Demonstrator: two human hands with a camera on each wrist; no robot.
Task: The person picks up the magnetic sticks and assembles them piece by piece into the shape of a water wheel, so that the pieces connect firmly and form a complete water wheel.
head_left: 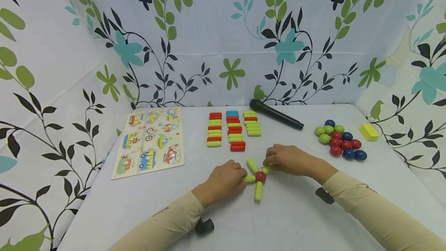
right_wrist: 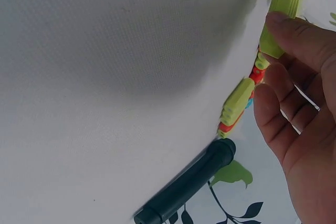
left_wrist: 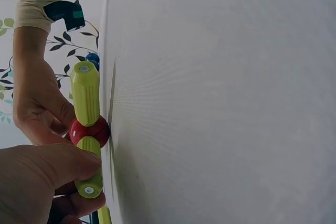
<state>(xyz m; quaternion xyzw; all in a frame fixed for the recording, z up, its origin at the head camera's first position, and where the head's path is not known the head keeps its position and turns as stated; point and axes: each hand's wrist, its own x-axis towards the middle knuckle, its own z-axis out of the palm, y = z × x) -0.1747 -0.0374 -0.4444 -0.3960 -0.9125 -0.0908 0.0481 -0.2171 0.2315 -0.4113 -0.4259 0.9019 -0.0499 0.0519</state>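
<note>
Small grey writing runs along my left sleeve [head_left: 161, 211], too tiny to read. My left hand [head_left: 224, 181] pinches one green stick [head_left: 249, 179] between thumb and fingers, narrow around it. My right hand [head_left: 289, 160] pinches another green stick [head_left: 266, 169] the same way. Both meet the red ball [head_left: 260, 176] on the white table [head_left: 296, 220], near its front middle, with two more green sticks joined on. My right wrist view catches the black cylinder [right_wrist: 186, 186] close; my left wrist view shows the silver disc on the stick ends
</note>
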